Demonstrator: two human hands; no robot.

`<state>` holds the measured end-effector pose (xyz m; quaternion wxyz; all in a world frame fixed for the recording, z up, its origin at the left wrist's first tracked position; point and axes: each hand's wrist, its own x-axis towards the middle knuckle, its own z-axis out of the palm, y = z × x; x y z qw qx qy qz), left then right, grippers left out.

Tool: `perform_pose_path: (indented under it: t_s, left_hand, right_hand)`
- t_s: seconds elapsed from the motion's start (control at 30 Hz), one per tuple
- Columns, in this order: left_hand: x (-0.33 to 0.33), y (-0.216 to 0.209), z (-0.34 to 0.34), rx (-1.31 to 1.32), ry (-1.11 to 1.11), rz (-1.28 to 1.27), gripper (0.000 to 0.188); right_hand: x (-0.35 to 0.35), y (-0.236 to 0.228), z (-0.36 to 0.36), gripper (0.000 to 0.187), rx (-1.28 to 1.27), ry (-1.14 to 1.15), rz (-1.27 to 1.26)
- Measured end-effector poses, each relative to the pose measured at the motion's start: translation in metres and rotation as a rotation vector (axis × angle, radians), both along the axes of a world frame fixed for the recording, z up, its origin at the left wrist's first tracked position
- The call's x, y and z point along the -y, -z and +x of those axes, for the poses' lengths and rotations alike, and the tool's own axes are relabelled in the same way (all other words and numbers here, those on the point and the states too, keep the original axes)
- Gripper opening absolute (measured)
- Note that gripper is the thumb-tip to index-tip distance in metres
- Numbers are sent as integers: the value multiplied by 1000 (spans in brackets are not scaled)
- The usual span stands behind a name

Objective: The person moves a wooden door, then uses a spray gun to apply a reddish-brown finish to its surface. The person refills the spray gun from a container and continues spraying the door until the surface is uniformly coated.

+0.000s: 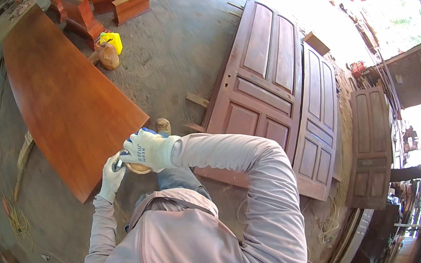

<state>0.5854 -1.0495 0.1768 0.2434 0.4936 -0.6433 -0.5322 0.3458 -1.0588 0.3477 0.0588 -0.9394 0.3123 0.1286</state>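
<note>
Both my hands wear white work gloves with blue on the fingers and meet by the near end of a long, glossy orange-brown wooden panel (pixel 62 104). My left hand (pixel 112 178) is closed at the side of a small round container (pixel 138 168) with a pale, shiny rim. Over the container's top bends my right hand (pixel 149 149), its fingers curled down beside the left fingertips. What the right fingers hold, if anything, is hidden behind the glove. The container's inside is mostly covered by that hand.
Paneled wooden doors (pixel 262 79) lie to the right, with another door (pixel 372 145) farther right. Beyond the orange panel stand several short varnished wood pieces (pixel 131 6), a yellow jug (pixel 112 40) and a brown jug (pixel 108 56). A cord (pixel 17 222) lies at lower left.
</note>
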Motion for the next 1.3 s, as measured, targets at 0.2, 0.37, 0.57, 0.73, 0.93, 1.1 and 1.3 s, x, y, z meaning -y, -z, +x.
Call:
perform_pose_path:
  t_s: [0.2,0.37,0.57,0.73,0.93,1.1,1.3]
  left_hand:
    - [135,26,-101,-243,75,147,45]
    - [232,28,-195,-253,152,-91,42]
    - [294,11,-263,-140,97,-51,45]
    - [310,-8,-287,-136,80,-113,55]
    - [356,4,-304,-166,-49,-178,73]
    - [404,43,-314,-103,-100,-197,67]
    - [488,81,-313,-13,-368,-21,55]
  right_hand:
    - [114,17,-99,27,92,-367,-356]
    - [203,-10,-193,35,383,70,-51]
    - [307,-6,-295,93,742,782,287]
    - [332,29,-322,86,714,1072,660]
    - [424,76,-293,82,450,879,870]
    - [516,100,-247,70,70,338,777]
    - [668,183,-211,69,-53,442,817]
